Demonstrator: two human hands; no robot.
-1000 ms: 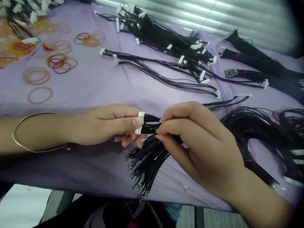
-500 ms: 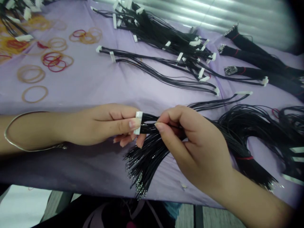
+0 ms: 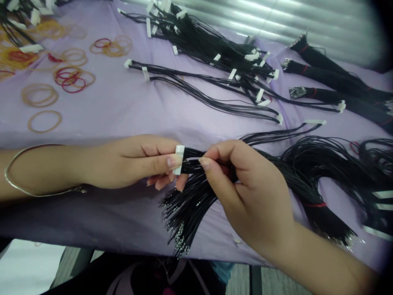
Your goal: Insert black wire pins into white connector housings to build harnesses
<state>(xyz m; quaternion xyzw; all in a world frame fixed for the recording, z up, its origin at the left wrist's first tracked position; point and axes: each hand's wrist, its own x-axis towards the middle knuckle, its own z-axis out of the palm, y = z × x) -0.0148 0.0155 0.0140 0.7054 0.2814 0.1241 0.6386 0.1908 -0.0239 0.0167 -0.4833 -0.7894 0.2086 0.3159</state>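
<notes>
From the head camera, the left hand (image 3: 132, 164) is reaching in from the left edge, a thin metal bangle (image 3: 37, 146) sitting around its wrist. Its thumb and fingers are closed narrow, pinching a white multi-pin connector (image 3: 179, 159) at mid-frame. The right hand (image 3: 248, 192) is coming in from the lower right, thumb and index fingertips (image 3: 205, 162) pressing close together on black wires (image 3: 193, 160) just behind the connector; the other fingers are curling under, partly hidden. The two hands are nearly touching, with only the short wire stretch between them.

Below the hands, a loose fan of wire ends with crimped metal terminals (image 3: 179, 239) is hanging toward the near edge of the lilac cloth-covered table (image 3: 101, 119), the tips lying close to that edge. Dark clothing (image 3: 138, 278) is showing beyond the edge at bottom centre.

Above the hands, a strip of bare cloth is leaving room before the loose wire harnesses with white connectors (image 3: 211, 61) at upper centre. Rubber bands (image 3: 73, 78) are lying at upper left. Bundled harnesses with red ties (image 3: 331, 82) are lying at upper right, and a big coil of black wire (image 3: 325, 164) is crowding the right side, just beside the right hand, leaving little room there.
</notes>
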